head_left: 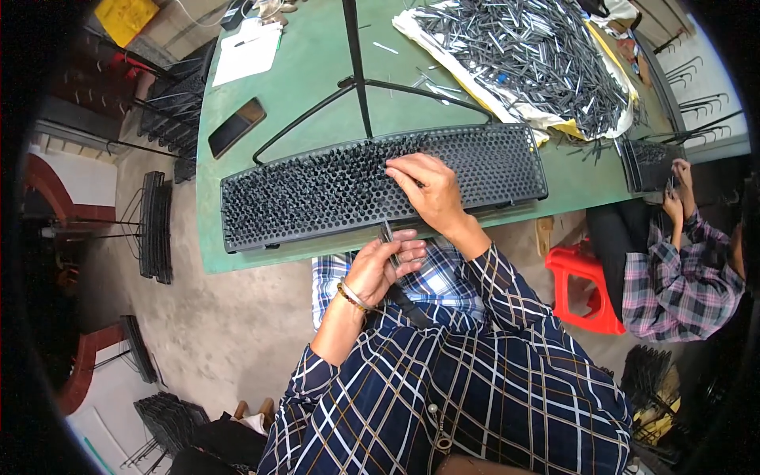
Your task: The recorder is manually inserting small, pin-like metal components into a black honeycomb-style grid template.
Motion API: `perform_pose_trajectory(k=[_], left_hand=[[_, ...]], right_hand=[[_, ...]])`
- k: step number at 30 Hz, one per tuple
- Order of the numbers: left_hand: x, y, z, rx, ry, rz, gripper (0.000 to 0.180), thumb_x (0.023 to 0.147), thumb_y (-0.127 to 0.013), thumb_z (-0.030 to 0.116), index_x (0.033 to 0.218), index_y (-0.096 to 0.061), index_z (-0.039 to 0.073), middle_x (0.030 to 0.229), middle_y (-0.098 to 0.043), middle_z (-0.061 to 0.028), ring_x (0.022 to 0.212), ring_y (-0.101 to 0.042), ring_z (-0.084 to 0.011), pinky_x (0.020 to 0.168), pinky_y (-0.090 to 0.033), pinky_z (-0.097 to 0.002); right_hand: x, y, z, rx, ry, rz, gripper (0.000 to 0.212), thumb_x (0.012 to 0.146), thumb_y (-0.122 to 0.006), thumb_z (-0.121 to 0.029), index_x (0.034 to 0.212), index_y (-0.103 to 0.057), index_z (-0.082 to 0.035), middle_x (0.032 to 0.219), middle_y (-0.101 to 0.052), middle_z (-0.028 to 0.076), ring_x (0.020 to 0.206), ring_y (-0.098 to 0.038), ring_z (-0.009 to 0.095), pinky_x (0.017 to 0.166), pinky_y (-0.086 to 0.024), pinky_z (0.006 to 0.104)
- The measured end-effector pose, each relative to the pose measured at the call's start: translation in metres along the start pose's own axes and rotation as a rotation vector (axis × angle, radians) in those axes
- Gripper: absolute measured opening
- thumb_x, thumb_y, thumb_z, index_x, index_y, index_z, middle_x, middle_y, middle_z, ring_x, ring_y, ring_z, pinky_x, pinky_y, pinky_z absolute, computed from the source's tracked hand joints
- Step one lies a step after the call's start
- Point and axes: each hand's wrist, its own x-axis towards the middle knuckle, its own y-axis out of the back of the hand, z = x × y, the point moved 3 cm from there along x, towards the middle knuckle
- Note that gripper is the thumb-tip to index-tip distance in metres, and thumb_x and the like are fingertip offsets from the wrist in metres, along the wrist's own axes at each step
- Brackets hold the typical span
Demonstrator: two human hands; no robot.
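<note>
A long black perforated rack lies across the front of the green table. Small black pegs stand upright in the holes of its left and middle parts, while the holes on the right part show bare. My right hand is over the middle of the rack, at the border of the pegs, thumb and fingertips pinched together; whatever they pinch is too small to make out. Just below the rack's front edge, my left hand is closed around several thin dark rods, their ends poking up past the thumb.
A white sack spread at the back right bears a big heap of dark rods. A black wire frame rises behind the rack. A phone and paper lie at left. Beside a red stool, another person's hands work at right.
</note>
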Motion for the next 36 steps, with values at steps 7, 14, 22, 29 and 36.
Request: perform_pose_trajectory(k=[7, 14, 22, 29, 36], left_hand=[[-0.004, -0.008, 0.004, -0.007, 0.013, -0.021, 0.031, 0.096, -0.039, 0.011, 0.121, -0.048, -0.006, 0.113, -0.059, -0.0199, 0.103, -0.060, -0.0269, 0.090, -0.050, -0.0383], [-0.009, -0.012, 0.010, 0.004, -0.034, -0.098, 0.033, 0.097, -0.039, 0.012, 0.123, -0.045, -0.007, 0.112, -0.059, -0.0187, 0.101, -0.060, -0.0258, 0.090, -0.050, -0.0385], [-0.004, -0.013, 0.005, 0.013, -0.003, -0.095, 0.036, 0.097, -0.040, 0.016, 0.125, -0.044, -0.006, 0.114, -0.058, -0.0204, 0.103, -0.059, -0.0269, 0.089, -0.050, -0.0380], [-0.001, -0.006, 0.002, -0.008, 0.006, -0.049, 0.038, 0.096, -0.040, 0.013, 0.130, -0.040, -0.005, 0.119, -0.055, -0.0217, 0.110, -0.057, -0.0293, 0.090, -0.049, -0.0402], [-0.006, -0.002, 0.001, -0.041, 0.052, -0.047, 0.034, 0.095, -0.040, 0.011, 0.127, -0.044, -0.001, 0.117, -0.057, -0.0198, 0.107, -0.058, -0.0268, 0.089, -0.050, -0.0414]], right_hand=[[-0.003, 0.000, -0.009, -0.197, 0.103, -0.058, 0.015, 0.079, -0.068, -0.011, 0.091, -0.068, -0.003, 0.094, -0.059, 0.010, 0.078, -0.058, 0.026, 0.066, -0.047, 0.0330], [-0.021, 0.009, -0.015, 0.446, -0.410, -0.553, 0.018, 0.083, -0.067, -0.015, 0.093, -0.068, 0.001, 0.087, -0.063, 0.005, 0.073, -0.057, 0.010, 0.062, -0.045, 0.0242], [-0.018, 0.013, 0.003, 0.572, -0.620, -0.048, 0.016, 0.084, -0.066, -0.011, 0.093, -0.068, 0.002, 0.082, -0.067, 0.006, 0.073, -0.060, 0.008, 0.061, -0.048, 0.0223], [-0.001, -0.005, 0.001, 0.195, -0.216, 0.049, 0.013, 0.082, -0.066, -0.007, 0.092, -0.068, 0.001, 0.085, -0.067, 0.010, 0.070, -0.062, 0.014, 0.059, -0.048, 0.0244], [-0.004, -0.006, -0.009, -0.053, 0.045, 0.023, 0.012, 0.077, -0.069, -0.008, 0.087, -0.068, -0.002, 0.086, -0.063, 0.008, 0.074, -0.061, 0.023, 0.066, -0.048, 0.0325]])
